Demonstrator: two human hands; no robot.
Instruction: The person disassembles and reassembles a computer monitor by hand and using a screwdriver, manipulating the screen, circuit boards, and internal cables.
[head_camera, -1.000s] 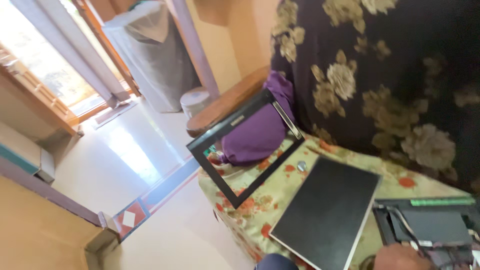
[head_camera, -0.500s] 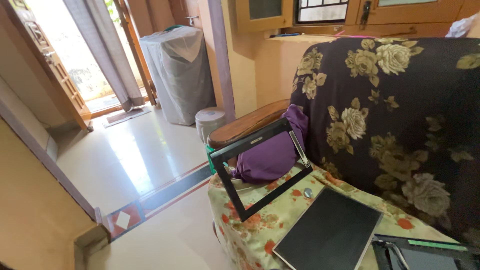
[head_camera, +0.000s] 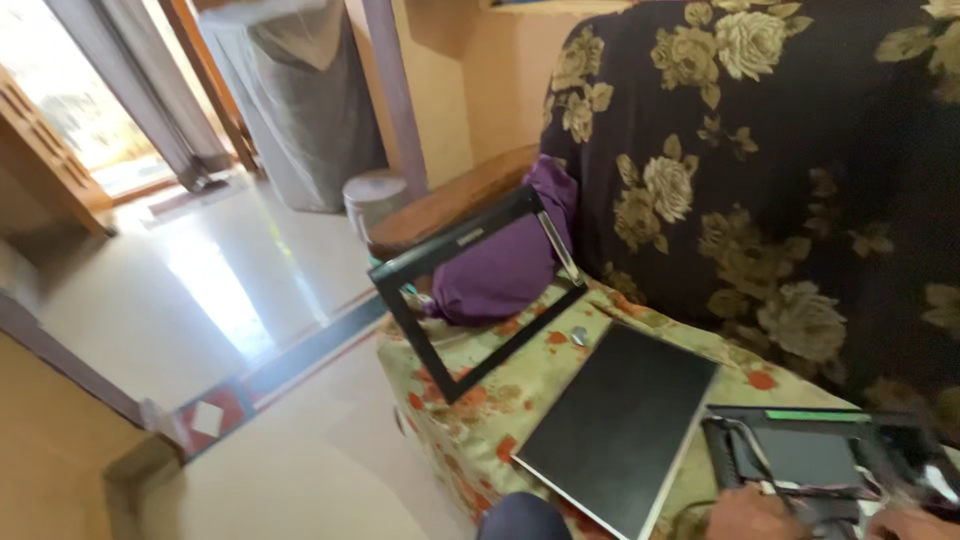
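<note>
Only the tops of my hands show at the bottom right edge. My left hand (head_camera: 752, 512) rests by the near edge of an opened black laptop lid shell (head_camera: 800, 450), which has cables and a green strip. My right hand (head_camera: 908, 524) lies just right of it, blurred. Their fingers are cut off by the frame. A flat black screen panel (head_camera: 620, 425) lies on the floral-covered seat (head_camera: 470, 410) left of the shell. Further left, an empty black screen bezel frame (head_camera: 470, 300) leans against a purple cushion (head_camera: 505, 265).
A dark floral cloth (head_camera: 760, 170) covers the sofa back. A wooden armrest (head_camera: 450, 205) is behind the cushion. A small screw-like piece (head_camera: 578, 335) lies on the seat. Beyond are a shiny tiled floor (head_camera: 230, 290), a covered appliance (head_camera: 300, 100), a white bucket (head_camera: 375, 195) and a doorway. My knee (head_camera: 520, 518) shows below.
The view tilted up and came back down. My hands, out of sight half a second ago, show again at the bottom edge. The frame, panel and shell have not moved.
</note>
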